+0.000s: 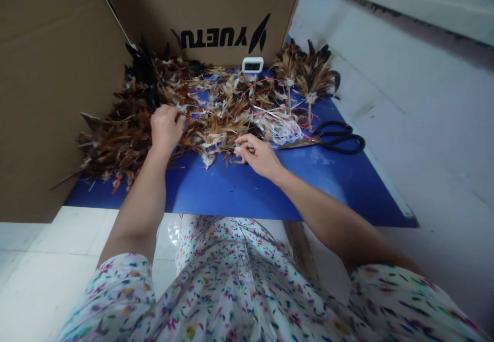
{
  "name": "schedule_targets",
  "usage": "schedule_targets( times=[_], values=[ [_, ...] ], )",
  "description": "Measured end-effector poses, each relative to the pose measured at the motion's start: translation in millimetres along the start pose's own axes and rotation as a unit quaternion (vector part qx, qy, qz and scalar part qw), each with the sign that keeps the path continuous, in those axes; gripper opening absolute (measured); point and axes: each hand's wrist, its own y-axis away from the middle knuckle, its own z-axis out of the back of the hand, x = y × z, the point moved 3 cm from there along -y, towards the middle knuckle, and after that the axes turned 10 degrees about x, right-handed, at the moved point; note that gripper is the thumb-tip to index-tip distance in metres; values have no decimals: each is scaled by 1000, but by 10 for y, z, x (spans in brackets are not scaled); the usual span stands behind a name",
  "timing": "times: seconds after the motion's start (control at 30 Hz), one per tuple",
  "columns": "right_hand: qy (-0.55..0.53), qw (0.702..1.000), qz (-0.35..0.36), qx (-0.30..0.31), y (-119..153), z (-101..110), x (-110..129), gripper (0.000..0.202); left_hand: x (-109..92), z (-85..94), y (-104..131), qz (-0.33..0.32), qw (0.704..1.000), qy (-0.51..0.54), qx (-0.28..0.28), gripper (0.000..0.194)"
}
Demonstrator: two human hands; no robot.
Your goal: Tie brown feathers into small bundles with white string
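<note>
My left hand (166, 128) is over the left part of a pile of brown and black feathers (127, 136). Its fingers are bent and closed, but the fingertips are partly lost among the feathers, so what they hold is hidden. Close to the near edge of the pile, my right hand (260, 156) pinches with thumb and forefinger at what looks like a small feather (233, 161). Small tufts of feathers (216, 133) with pale ends are spread between the two hands. Beyond my right hand lies a tangle of clear plastic strips (283, 127).
Black-handled scissors (341, 137) lie at the right of the blue board (247, 193). Two feather bunches on sticks (311, 82) are behind them, near red string (304, 113). A small white digital timer (252, 65) stands before a cardboard box (216, 2); more cardboard (50, 100) walls the left.
</note>
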Motion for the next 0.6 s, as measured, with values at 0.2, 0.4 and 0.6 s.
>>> schedule_targets(
  times=[0.2, 0.4, 0.6],
  values=[
    [42, 999, 4, 6, 6, -4, 20, 17, -68, -414, 8, 7, 990, -32, 138, 43],
    [93, 995, 21, 27, 13, -19, 27, 18, -13, -486, -37, -2, 990, -1, 141, 36],
    [101, 994, 23, 32, 22, -7, 28, 18, 36, -394, -72, 51, 986, 148, 50, 23]
  ],
)
